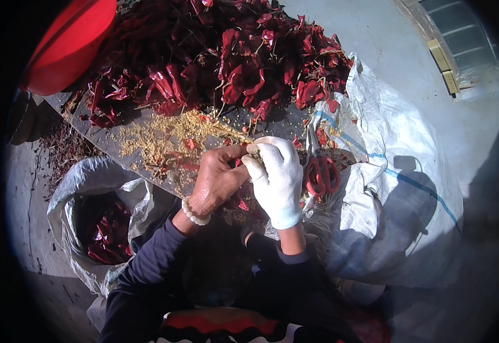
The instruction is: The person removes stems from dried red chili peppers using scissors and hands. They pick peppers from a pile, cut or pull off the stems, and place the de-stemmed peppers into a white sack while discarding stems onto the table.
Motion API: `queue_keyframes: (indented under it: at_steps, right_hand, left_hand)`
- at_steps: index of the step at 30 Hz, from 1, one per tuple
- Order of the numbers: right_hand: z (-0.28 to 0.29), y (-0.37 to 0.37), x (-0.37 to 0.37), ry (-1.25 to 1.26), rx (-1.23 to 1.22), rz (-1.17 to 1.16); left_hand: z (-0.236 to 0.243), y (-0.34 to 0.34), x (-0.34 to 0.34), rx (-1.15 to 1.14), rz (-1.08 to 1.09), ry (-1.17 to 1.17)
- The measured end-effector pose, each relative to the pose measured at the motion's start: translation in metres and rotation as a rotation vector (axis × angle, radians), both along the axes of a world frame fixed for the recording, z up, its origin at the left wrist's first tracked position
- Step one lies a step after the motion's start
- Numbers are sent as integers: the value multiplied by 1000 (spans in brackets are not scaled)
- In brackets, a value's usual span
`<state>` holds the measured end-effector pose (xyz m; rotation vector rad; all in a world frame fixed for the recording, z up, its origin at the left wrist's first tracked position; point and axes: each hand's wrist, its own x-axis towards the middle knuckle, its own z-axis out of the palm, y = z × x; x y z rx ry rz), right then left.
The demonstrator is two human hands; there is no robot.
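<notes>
My bare left hand (pixel 218 174), a pale bead bracelet (pixel 195 212) at its wrist, meets my right hand (pixel 273 171) in a white knitted glove. Both are closed, fingertips together in a pinch. What they grip is small and mostly hidden. A thin pale stem-like strand (pixel 231 133) runs up and left from the fingertips; I cannot tell whether it is held. Beneath and left of the hands, yellow seeds (pixel 166 134) and red scraps lie scattered on a dark board. Red-handled scissors (pixel 321 176) rest just right of the glove.
A big heap of dried red chili peppers (pixel 226 63) covers the far side. On the lower left stands an open white sack (pixel 69 208) with red pieces inside. A large white woven sack (pixel 415 228) spreads along the right. Something red and smooth (pixel 69 48) hangs at the upper left.
</notes>
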<state>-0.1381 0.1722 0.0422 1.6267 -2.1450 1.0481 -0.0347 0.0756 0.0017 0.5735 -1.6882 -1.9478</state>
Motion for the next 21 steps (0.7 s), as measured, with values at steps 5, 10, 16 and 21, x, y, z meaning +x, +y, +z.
queue_keyframes:
  at_steps: [5,10,16,21]
  right_hand:
    - [-9,6,-4,-272,12,1]
    - [-9,4,0,-277,-23,6]
    - [-18,6,2,-611,-79,-79]
    - [-10,3,12,-1051,-155,-74]
  left_hand:
    - [-1,-1,0,-132,-10,-27]
    - [7,-4,3,-138,-77,-88]
    - [3,-1,-2,-287,-37,13]
    - [8,-3,2,-470,-12,24]
